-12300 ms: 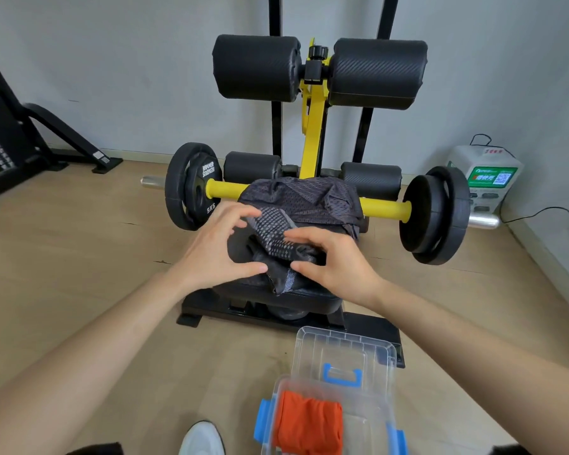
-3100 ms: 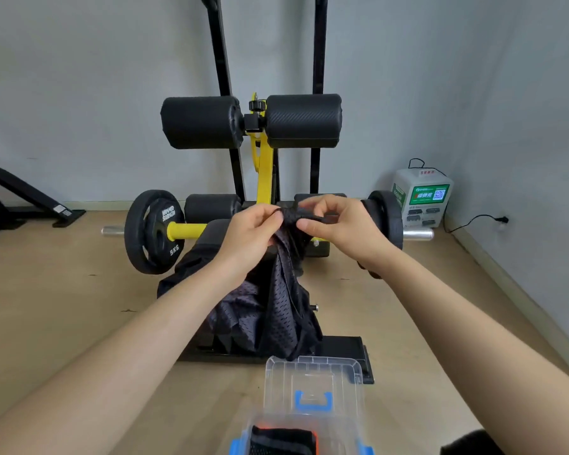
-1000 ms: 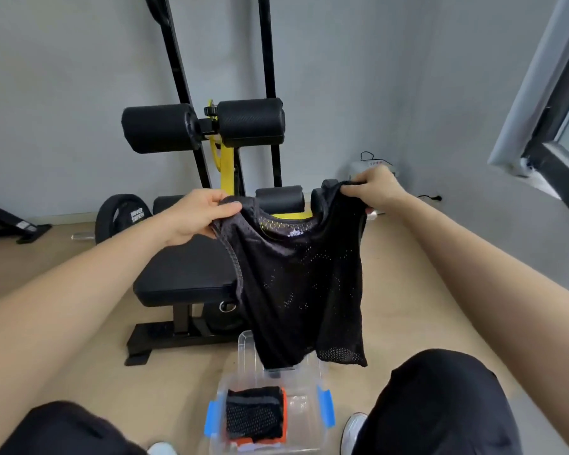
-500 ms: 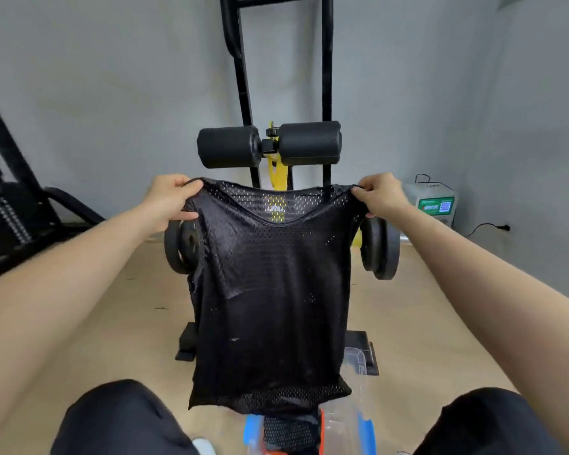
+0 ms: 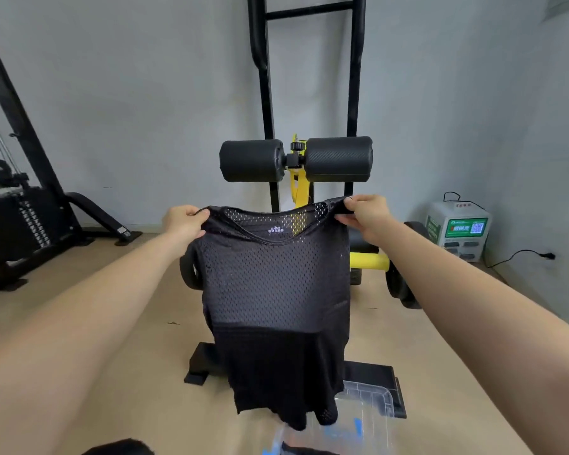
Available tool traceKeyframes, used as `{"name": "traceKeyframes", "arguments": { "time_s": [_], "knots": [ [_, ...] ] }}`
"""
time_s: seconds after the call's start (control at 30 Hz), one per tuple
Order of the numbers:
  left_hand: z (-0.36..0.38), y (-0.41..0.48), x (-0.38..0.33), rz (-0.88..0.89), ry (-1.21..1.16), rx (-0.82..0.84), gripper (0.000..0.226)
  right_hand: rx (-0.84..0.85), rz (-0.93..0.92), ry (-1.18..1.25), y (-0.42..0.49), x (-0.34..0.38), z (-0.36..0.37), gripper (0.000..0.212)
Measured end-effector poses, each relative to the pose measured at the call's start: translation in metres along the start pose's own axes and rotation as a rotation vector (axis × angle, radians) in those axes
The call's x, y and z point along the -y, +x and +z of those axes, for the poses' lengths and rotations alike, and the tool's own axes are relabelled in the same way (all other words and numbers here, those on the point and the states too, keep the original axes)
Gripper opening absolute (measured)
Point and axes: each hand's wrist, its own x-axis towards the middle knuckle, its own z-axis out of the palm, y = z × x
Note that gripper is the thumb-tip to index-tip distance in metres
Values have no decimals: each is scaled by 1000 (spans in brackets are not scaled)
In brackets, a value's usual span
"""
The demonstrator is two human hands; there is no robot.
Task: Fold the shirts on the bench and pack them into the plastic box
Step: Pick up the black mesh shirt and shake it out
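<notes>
A black mesh shirt (image 5: 276, 300) hangs spread out in front of me, collar up, its lower half draped down and hiding most of the bench. My left hand (image 5: 183, 220) pinches its left shoulder. My right hand (image 5: 365, 213) pinches its right shoulder. Below the hem, at the bottom edge, lies the clear plastic box (image 5: 368, 408) with blue latches, blurred; its contents are mostly out of view. Only the bench's black foot (image 5: 199, 366) shows under the shirt.
Behind the shirt stand black foam rollers (image 5: 296, 159) on a yellow post and a tall black frame. A yellow bar with a weight plate (image 5: 404, 284) sticks out right. A weight-stack machine (image 5: 17, 221) is at the left, a white charger (image 5: 459, 229) by the right wall.
The shirt has come lower and its hem now reaches down over the box. My hands still hold the two shoulders, a little closer together. The view has tilted up slightly.
</notes>
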Motion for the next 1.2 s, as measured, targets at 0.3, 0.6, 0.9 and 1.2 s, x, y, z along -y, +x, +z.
{"name": "traceKeyframes", "arguments": {
  "time_s": [0.3,0.6,0.9,1.2],
  "knots": [
    [44,64,62,-62,73,-13,14,-25,-10,-296,91,-65,32,26],
    [72,138,122,-70,193,-20,19,-30,-68,-505,166,-117,48,26],
    [89,173,133,8,200,-64,20,-12,-131,-375,206,-117,66,17],
    [67,127,131,124,138,37,4,-22,-9,-183,180,-131,31,12]
  ]
}}
